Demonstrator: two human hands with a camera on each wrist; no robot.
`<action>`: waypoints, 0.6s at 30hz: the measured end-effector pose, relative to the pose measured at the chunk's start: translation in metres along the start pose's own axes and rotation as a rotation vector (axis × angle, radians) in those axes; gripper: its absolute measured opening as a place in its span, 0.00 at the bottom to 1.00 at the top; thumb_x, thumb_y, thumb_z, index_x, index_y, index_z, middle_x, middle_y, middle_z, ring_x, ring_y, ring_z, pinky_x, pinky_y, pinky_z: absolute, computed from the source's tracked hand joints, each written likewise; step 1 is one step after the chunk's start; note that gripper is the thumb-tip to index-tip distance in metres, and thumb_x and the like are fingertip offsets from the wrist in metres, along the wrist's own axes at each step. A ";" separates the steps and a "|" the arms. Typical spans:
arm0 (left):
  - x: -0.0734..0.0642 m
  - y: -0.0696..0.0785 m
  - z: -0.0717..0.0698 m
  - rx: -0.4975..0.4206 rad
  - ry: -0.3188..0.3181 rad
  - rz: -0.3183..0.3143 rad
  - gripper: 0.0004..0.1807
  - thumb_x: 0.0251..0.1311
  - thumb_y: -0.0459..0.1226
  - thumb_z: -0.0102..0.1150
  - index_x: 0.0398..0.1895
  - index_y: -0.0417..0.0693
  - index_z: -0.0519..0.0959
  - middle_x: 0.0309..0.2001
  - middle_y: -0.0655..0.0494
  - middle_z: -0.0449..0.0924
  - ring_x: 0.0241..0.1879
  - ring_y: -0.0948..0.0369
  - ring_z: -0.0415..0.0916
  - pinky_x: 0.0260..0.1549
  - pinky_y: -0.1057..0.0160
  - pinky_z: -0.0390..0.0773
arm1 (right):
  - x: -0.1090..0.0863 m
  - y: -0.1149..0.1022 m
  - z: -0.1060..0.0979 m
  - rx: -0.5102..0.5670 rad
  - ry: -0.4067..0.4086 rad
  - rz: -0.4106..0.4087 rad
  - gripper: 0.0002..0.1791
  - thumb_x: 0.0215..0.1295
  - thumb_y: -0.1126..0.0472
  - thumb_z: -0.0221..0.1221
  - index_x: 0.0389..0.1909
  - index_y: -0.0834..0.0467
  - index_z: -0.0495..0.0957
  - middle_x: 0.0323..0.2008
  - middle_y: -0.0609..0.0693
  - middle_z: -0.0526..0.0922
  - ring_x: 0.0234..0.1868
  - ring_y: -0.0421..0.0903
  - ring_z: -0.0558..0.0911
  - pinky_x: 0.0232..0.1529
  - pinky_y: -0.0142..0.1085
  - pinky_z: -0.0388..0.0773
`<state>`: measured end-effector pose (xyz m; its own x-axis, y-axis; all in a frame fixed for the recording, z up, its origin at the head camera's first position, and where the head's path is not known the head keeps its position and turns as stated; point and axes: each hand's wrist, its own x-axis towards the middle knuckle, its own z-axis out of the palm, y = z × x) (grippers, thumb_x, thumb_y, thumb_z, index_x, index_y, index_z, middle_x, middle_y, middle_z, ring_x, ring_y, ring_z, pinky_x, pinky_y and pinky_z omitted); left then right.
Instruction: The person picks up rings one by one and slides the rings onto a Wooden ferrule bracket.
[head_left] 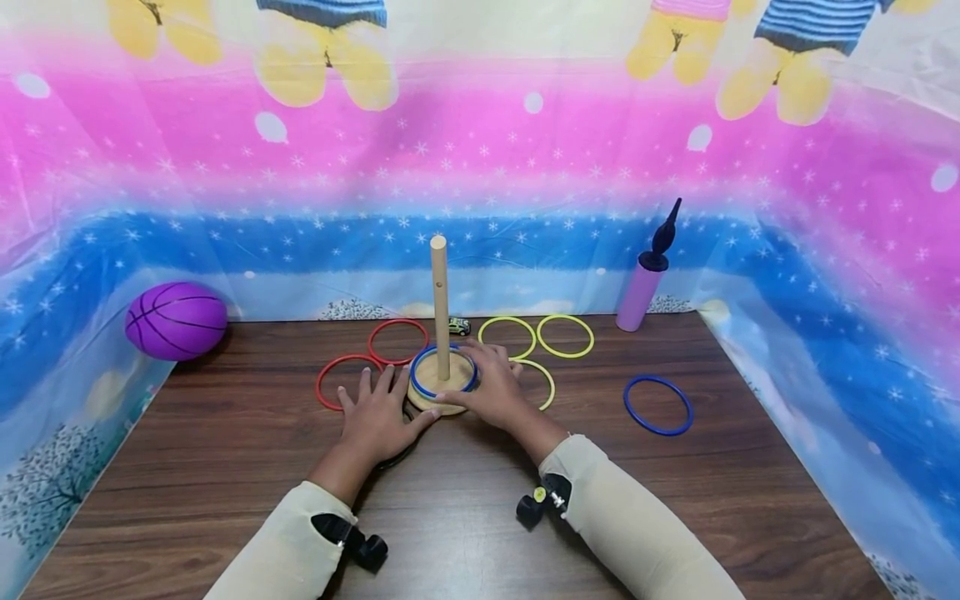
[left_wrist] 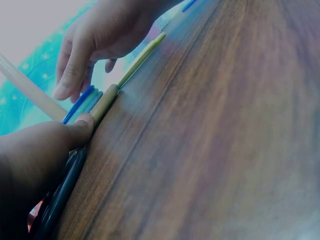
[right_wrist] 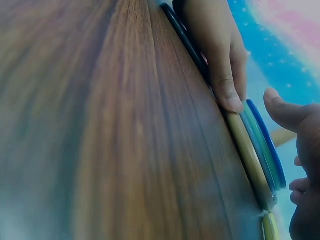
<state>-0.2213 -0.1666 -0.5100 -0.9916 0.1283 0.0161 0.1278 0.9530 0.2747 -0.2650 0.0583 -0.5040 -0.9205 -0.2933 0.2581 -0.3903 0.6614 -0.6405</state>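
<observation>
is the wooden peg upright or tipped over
Upright: in the head view, the wooden peg rises from its round base, which sits flat on the table.

The person's left hand (head_left: 377, 427) and right hand (head_left: 493, 390) are bare. The left sleeve (head_left: 273, 546) and right sleeve (head_left: 645, 521) are long, plain and creamy white. Each has a black patch near its end. A small, chunky black block (head_left: 371, 552) sticks out on the left. The right one's black block (head_left: 529, 512) has a round yellow spot (head_left: 539, 495) and a shiny silver screw (head_left: 557, 501) by it.
</observation>
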 end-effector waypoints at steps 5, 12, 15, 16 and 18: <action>0.000 0.000 0.000 0.001 -0.006 0.000 0.55 0.72 0.72 0.53 0.90 0.49 0.56 0.87 0.36 0.55 0.86 0.27 0.45 0.74 0.12 0.41 | -0.007 0.005 -0.010 -0.009 0.028 -0.016 0.48 0.58 0.40 0.82 0.76 0.54 0.77 0.82 0.58 0.70 0.81 0.63 0.65 0.74 0.77 0.53; 0.000 0.000 -0.001 -0.006 -0.014 -0.008 0.55 0.72 0.72 0.54 0.90 0.49 0.56 0.87 0.36 0.54 0.86 0.27 0.44 0.75 0.13 0.41 | -0.019 0.015 -0.025 -0.020 0.039 -0.008 0.46 0.58 0.42 0.82 0.75 0.55 0.77 0.82 0.58 0.70 0.82 0.64 0.65 0.75 0.78 0.53; 0.000 0.000 0.000 -0.004 -0.016 -0.010 0.55 0.72 0.72 0.54 0.90 0.49 0.55 0.87 0.36 0.54 0.86 0.28 0.43 0.75 0.13 0.41 | -0.025 0.020 -0.030 -0.017 0.056 -0.007 0.47 0.57 0.43 0.83 0.75 0.55 0.77 0.82 0.57 0.71 0.82 0.64 0.65 0.74 0.77 0.54; 0.000 0.000 0.000 -0.004 -0.016 -0.011 0.55 0.72 0.72 0.54 0.90 0.49 0.55 0.87 0.36 0.53 0.87 0.28 0.43 0.75 0.13 0.41 | -0.026 0.022 -0.032 -0.017 0.062 -0.008 0.47 0.56 0.44 0.83 0.75 0.55 0.77 0.81 0.57 0.71 0.81 0.64 0.66 0.74 0.76 0.54; 0.000 0.000 0.000 -0.005 -0.014 -0.009 0.55 0.72 0.72 0.54 0.90 0.50 0.55 0.87 0.36 0.53 0.87 0.28 0.43 0.75 0.13 0.41 | -0.029 0.027 -0.035 -0.026 0.074 -0.010 0.48 0.55 0.44 0.84 0.75 0.56 0.77 0.81 0.57 0.71 0.81 0.63 0.67 0.73 0.76 0.54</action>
<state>-0.2214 -0.1667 -0.5102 -0.9924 0.1233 -0.0002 0.1183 0.9527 0.2799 -0.2494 0.1086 -0.5033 -0.9149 -0.2489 0.3177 -0.3990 0.6767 -0.6188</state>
